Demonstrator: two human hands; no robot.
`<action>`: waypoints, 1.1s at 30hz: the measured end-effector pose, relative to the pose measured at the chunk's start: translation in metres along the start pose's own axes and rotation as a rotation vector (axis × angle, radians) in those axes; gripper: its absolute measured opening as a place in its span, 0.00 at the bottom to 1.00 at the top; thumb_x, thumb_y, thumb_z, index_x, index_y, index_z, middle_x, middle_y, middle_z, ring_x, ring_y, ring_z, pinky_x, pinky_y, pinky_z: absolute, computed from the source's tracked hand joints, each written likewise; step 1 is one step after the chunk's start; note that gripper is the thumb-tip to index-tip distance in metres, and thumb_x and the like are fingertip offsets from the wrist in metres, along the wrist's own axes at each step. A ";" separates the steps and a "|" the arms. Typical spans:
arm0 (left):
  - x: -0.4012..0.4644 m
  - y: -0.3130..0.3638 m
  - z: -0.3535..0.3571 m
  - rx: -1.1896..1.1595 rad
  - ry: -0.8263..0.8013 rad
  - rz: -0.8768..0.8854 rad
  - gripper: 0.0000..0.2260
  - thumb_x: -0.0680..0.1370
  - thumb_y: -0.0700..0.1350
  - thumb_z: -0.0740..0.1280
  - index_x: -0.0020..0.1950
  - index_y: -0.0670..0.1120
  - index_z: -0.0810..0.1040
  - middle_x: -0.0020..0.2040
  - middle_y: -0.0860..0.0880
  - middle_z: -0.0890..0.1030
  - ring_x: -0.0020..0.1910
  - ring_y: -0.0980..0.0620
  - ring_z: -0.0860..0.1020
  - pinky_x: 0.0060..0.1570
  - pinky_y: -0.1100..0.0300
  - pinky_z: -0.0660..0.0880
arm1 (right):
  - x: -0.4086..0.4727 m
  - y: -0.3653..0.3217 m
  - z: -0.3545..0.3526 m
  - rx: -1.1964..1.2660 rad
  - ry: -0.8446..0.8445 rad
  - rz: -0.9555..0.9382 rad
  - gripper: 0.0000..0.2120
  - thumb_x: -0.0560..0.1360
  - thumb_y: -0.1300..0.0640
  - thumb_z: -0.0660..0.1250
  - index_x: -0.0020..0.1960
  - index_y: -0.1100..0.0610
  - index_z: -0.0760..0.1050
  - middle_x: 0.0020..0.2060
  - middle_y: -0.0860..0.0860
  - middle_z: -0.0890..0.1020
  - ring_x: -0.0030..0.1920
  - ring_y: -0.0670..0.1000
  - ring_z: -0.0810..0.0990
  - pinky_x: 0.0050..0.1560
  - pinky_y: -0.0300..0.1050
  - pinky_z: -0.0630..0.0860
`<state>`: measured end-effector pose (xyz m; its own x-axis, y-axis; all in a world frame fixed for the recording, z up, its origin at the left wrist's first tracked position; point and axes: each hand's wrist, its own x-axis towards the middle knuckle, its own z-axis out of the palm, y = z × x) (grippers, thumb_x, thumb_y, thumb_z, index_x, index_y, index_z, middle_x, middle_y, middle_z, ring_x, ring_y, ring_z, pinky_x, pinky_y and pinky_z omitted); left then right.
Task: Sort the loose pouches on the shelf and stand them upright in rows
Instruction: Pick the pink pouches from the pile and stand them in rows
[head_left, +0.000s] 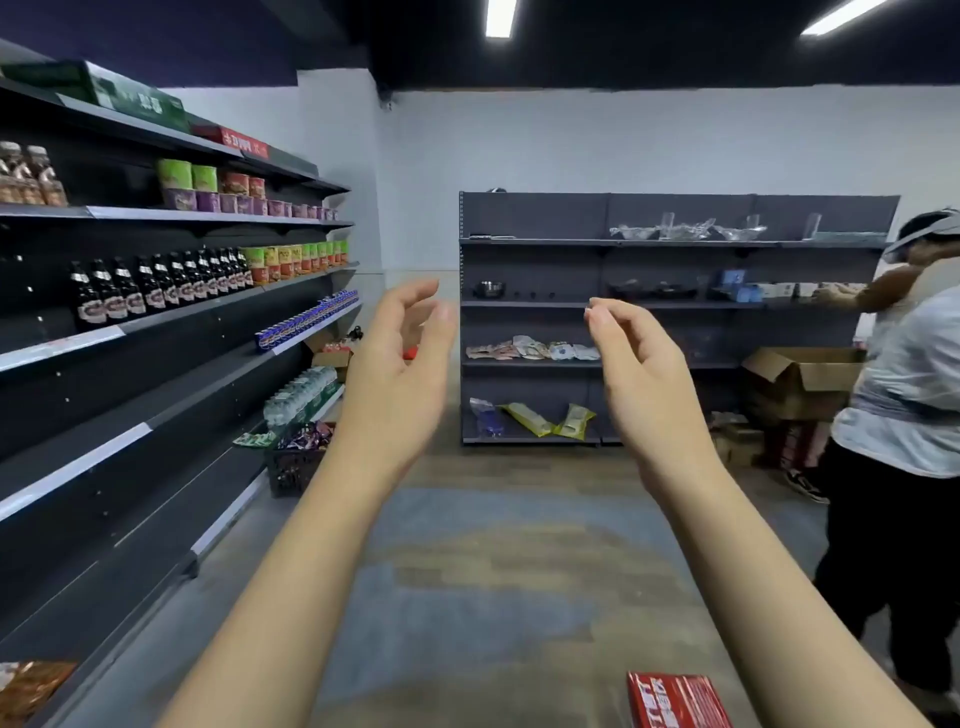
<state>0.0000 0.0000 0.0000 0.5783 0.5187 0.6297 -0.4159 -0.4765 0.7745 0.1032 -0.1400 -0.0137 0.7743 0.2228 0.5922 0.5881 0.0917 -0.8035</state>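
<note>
Several loose pouches (532, 349) lie flat in a jumble on the third shelf (530, 364) of the grey rack across the aisle. Yellow and clear bags (540, 418) lean on the rack's bottom shelf. My left hand (402, 364) and my right hand (639, 374) are raised in front of me, palms facing each other, fingers curled and apart, holding nothing. Both hands are far short of the rack, and my right hand covers the right end of the pouch pile.
A long dark shelf unit with bottles, cups and cans (171, 280) runs along the left. A black basket of snacks (298, 457) stands on the floor by it. A person (904, 395) works at the rack's right end beside cardboard boxes (800, 374). A red box (675, 699) lies near me.
</note>
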 end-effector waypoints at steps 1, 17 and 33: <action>0.010 -0.011 0.006 0.005 -0.008 0.001 0.12 0.80 0.48 0.59 0.64 0.50 0.70 0.57 0.53 0.76 0.52 0.57 0.74 0.57 0.61 0.70 | 0.011 0.009 0.006 0.006 -0.006 0.002 0.09 0.78 0.49 0.59 0.56 0.47 0.74 0.45 0.32 0.77 0.42 0.22 0.72 0.40 0.15 0.65; 0.360 -0.243 0.108 0.074 -0.002 0.062 0.15 0.79 0.50 0.61 0.65 0.54 0.67 0.60 0.60 0.69 0.59 0.59 0.70 0.47 0.74 0.65 | 0.355 0.197 0.130 -0.051 0.072 -0.010 0.08 0.78 0.46 0.58 0.54 0.45 0.74 0.40 0.37 0.77 0.41 0.36 0.74 0.40 0.25 0.70; 0.590 -0.463 0.234 0.072 0.035 0.010 0.18 0.78 0.50 0.62 0.67 0.54 0.65 0.65 0.58 0.71 0.54 0.63 0.73 0.55 0.60 0.72 | 0.613 0.421 0.186 -0.006 0.045 -0.014 0.13 0.78 0.47 0.58 0.61 0.47 0.71 0.46 0.34 0.76 0.48 0.31 0.74 0.46 0.26 0.68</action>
<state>0.6982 0.3605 -0.0015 0.5485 0.5376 0.6404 -0.3694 -0.5313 0.7624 0.7816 0.2158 -0.0001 0.7755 0.1774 0.6059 0.6005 0.0887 -0.7947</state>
